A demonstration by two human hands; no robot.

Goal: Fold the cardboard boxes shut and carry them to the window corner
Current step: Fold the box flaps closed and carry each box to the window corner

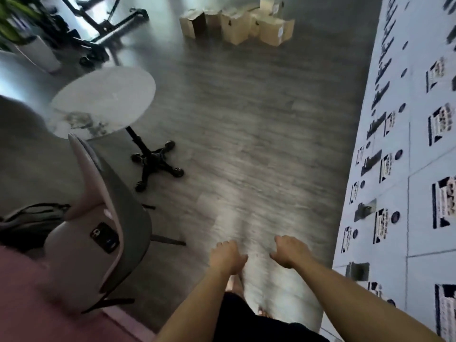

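Several brown cardboard boxes (237,23) stand grouped on the floor far ahead, at the top of the view; the leftmost one (193,24) shows a dark open side. My left hand (227,256) and my right hand (290,251) hang low in front of me, far from the boxes. Both have loosely curled fingers and hold nothing. The picture is blurred by motion.
A round white table (103,102) on a black wheeled base (158,164) stands to the left, with a grey chair (106,230) before it carrying a phone (104,238). White lockers with labels (407,169) line the right. A potted plant (37,50) and black stands sit far left.
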